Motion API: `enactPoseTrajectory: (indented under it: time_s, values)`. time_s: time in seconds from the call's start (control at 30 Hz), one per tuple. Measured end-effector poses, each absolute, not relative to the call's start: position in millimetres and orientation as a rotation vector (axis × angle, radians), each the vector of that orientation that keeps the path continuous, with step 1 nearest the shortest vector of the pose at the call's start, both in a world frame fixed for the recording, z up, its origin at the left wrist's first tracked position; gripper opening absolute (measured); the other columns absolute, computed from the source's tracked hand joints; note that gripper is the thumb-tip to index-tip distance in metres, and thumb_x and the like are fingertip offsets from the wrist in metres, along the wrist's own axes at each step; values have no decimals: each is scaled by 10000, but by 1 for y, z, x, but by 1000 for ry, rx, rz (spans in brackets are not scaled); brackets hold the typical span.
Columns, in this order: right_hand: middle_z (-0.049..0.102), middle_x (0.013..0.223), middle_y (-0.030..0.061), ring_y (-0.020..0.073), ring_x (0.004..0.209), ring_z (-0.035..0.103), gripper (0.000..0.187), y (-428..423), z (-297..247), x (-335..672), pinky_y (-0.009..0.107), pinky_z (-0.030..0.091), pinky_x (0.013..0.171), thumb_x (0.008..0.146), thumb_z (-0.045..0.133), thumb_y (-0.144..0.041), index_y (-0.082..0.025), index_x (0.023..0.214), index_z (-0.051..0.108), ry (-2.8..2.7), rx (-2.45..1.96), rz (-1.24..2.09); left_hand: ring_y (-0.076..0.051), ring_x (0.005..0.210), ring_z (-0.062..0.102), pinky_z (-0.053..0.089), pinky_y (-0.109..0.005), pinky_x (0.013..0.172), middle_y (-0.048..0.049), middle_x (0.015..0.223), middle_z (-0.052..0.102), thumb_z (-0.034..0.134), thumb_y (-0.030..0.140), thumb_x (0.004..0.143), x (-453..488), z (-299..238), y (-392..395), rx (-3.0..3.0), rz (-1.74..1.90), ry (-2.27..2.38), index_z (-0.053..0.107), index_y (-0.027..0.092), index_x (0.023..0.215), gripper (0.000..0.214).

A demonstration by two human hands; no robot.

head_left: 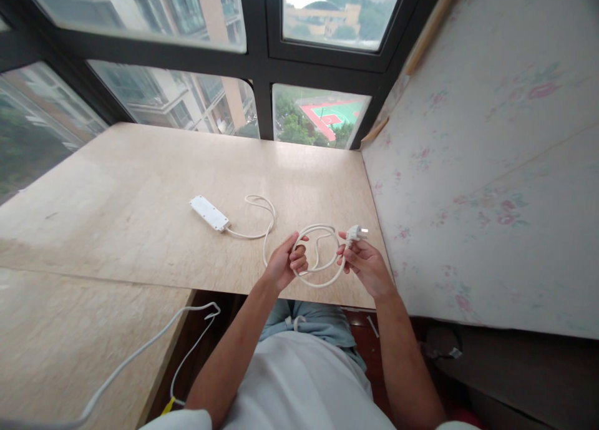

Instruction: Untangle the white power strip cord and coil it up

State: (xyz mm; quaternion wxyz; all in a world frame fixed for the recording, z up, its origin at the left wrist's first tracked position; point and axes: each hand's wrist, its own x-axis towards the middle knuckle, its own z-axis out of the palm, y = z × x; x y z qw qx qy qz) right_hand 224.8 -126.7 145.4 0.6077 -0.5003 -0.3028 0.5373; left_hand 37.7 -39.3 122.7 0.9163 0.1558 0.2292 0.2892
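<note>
A white power strip (209, 214) lies face down or flat on the beige ledge, left of my hands. Its white cord (274, 221) runs from one end in a loose bend towards me. My left hand (289, 258) is closed round the cord, which forms a round coil between both hands. At the coil's right side, my right hand (362, 261) pinches the cord just below the white plug (356, 233). The plug's metal prongs point to the right. Both hands are above the ledge near its front edge.
The beige ledge (140, 180) meets dark-framed windows at the back and a flowered wall (468, 186) on the right. A second beige surface (84, 330) is at the lower left, with another white cable (135, 355) hanging over its edge.
</note>
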Motion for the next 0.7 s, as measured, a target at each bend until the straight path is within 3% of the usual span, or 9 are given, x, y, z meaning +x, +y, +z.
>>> enactPoseTrajectory:
  time_s: [0.2, 0.33, 0.4, 0.47, 0.53, 0.6, 0.67, 0.7]
  values:
    - [597, 678, -16, 97, 529, 521, 293, -119, 142, 231, 195, 385, 420, 793, 701, -333, -215, 1061, 689, -1007, -1373, 1133, -21, 333, 237, 232, -160, 383, 110, 487, 262, 542, 363, 915, 35, 124, -40, 371, 557, 483, 595, 144, 914, 225]
    - [587, 824, 12, 92, 571, 527, 133, -118, 137, 240, 206, 421, 470, 801, 670, -289, -227, 909, 715, -1245, -1481, 940, -20, 342, 237, 239, -158, 388, 111, 488, 266, 577, 375, 888, 37, 124, -41, 400, 532, 498, 597, 140, 891, 236]
    - [569, 959, 37, 119, 684, 568, 201, -119, 137, 241, 252, 498, 601, 795, 649, -245, -257, 982, 722, -1380, -1531, 776, -18, 344, 232, 239, -155, 389, 111, 485, 268, 587, 382, 880, 39, 122, -42, 427, 508, 500, 601, 139, 878, 244]
    - [539, 1118, 66, 173, 867, 597, 384, -119, 139, 240, 348, 520, 808, 788, 620, -203, -300, 1156, 675, -1527, -1583, 612, -18, 343, 225, 237, -153, 388, 111, 480, 264, 590, 391, 876, 39, 119, -42, 456, 475, 504, 606, 138, 866, 254]
    - [471, 1314, 88, 247, 1114, 547, 513, -118, 142, 239, 454, 424, 998, 781, 599, -174, -321, 1273, 605, -1667, -1620, 495, -19, 343, 212, 229, -152, 384, 112, 474, 261, 587, 396, 876, 40, 118, -41, 486, 444, 511, 612, 139, 855, 259]
    - [395, 1452, 76, 305, 1315, 401, 539, -116, 146, 239, 515, 295, 1094, 781, 595, -161, -326, 1294, 592, -1788, -1619, 447, -19, 344, 199, 215, -154, 380, 109, 471, 270, 586, 395, 874, 40, 121, -40, 529, 419, 520, 617, 140, 845, 258]
    - [444, 1448, 54, 307, 1364, 353, 540, -113, 148, 241, 519, 245, 1118, 789, 604, -167, -336, 1302, 584, -1855, -1562, 486, -19, 344, 192, 190, -158, 374, 107, 465, 271, 598, 398, 863, 40, 127, -37, 593, 388, 526, 623, 138, 829, 264]
    - [510, 1397, 50, 292, 1333, 403, 553, -112, 149, 243, 507, 265, 1111, 796, 609, -176, -339, 1323, 563, -1857, -1515, 540, -19, 344, 191, 175, -160, 373, 106, 461, 268, 608, 402, 854, 41, 131, -35, 631, 374, 526, 625, 135, 816, 270]
